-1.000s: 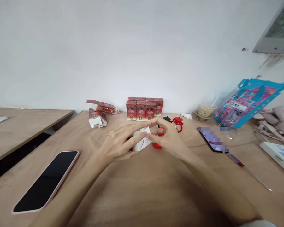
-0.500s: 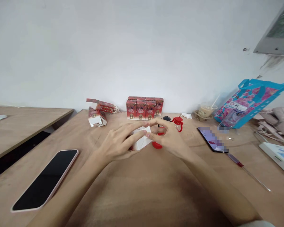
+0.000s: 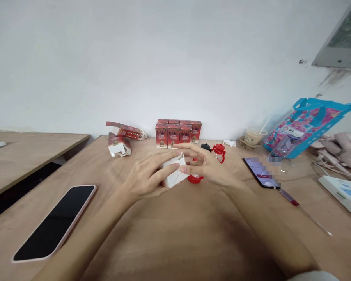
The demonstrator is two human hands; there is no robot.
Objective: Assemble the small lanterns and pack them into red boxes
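A small carton (image 3: 174,176) is between my hands, its white flaps facing me and a little red showing at its left edge. My left hand (image 3: 148,174) is wrapped round the carton's left side, with fingers over the top flap. The fingertips of my right hand (image 3: 205,165) touch the carton's right edge. Just beyond my right hand stand a red lantern-shaped item (image 3: 218,153) and a black-topped one (image 3: 205,146), partly hidden. Another red one (image 3: 195,179) shows below my right fingers. Several red printed boxes (image 3: 173,134) stand in rows by the wall.
Opened red packaging (image 3: 119,145) lies at the back left. A pink-edged phone (image 3: 57,222) is at the left. On the right are another phone (image 3: 260,171), a screwdriver (image 3: 294,201), a drink cup (image 3: 254,136), a flowered bag (image 3: 307,125) and a white power strip (image 3: 343,195).
My right fingers have spread and shifted lower along the carton's edge. The carton's flap stands up more, and its white face is more visible.
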